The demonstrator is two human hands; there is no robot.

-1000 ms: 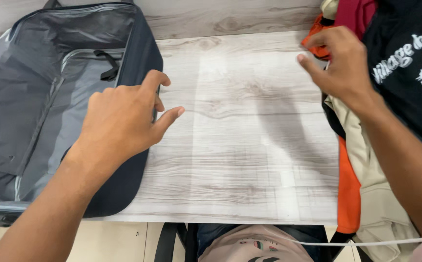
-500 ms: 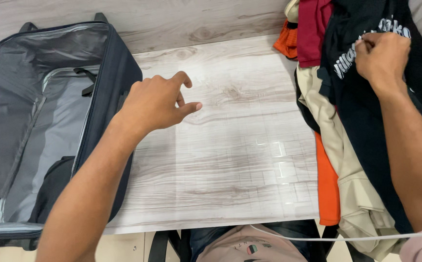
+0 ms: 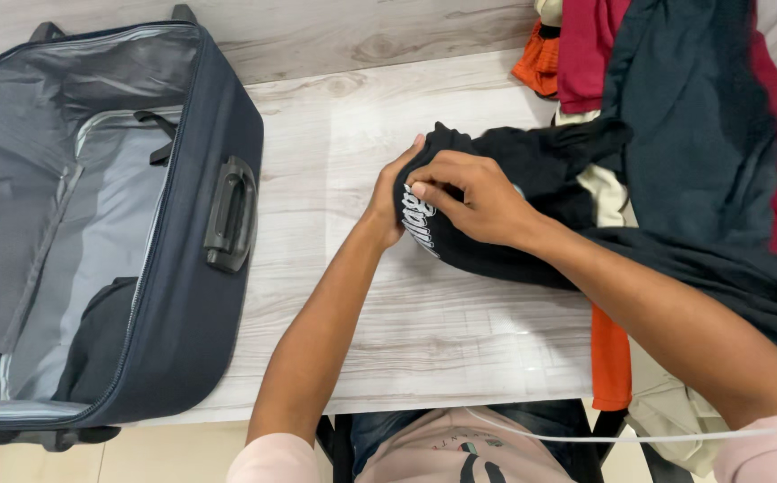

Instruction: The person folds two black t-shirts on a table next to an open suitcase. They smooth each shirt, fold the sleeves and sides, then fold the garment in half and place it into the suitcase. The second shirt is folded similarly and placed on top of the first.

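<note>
On the bench (image 3: 335, 340), both hands, left (image 3: 395, 201) and right (image 3: 473, 199), clench a black shirt (image 3: 496, 156); pulling could drag the clothes pile (image 3: 675, 107) along.

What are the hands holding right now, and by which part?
Both the left hand and the right hand grip the black printed garment at its bunched end, by the white lettering, over the table.

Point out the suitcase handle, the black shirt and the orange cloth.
Suitcase handle (image 3: 230, 213), head view, middle of the grip.
Black shirt (image 3: 532, 161), head view, bunched fabric beyond the hands.
Orange cloth (image 3: 611, 353), head view, strip at the table edge.
</note>
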